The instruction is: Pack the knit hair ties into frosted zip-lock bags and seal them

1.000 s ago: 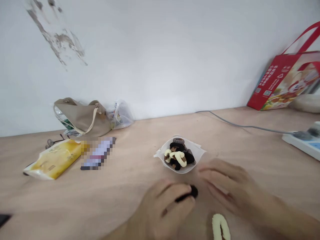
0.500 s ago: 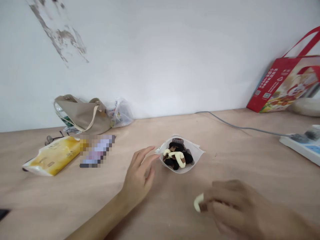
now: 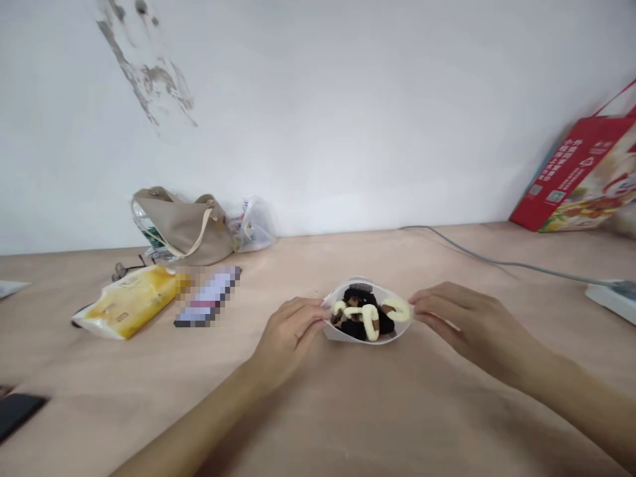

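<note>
A white frosted pouch [image 3: 338,337] rests on the table with its mouth spread wide. Inside lie several fuzzy hair ties [image 3: 370,323] in black, brown and cream. One cream hair tie [image 3: 396,310] sits on top at the right side, close to my right fingertips. My left hand [image 3: 291,331] pinches the pouch's left corner between thumb and fingers. At the opposite corner, my right hand [image 3: 464,324] has its thumb and fingers closed on the pouch's edge.
Left of the pouch are a phone [image 3: 209,298], a yellow packet [image 3: 132,301], glasses [image 3: 119,270], a beige bag [image 3: 183,225] and a clear plastic bag [image 3: 253,225]. A grey cable [image 3: 477,254] runs to a white power strip [image 3: 609,298]; a red bag [image 3: 571,169] stands behind it.
My right hand has moved up and left to the pouch, and the cream hair tie it held now lies in there. My left hand has closed on the left corner. The view has shifted.
</note>
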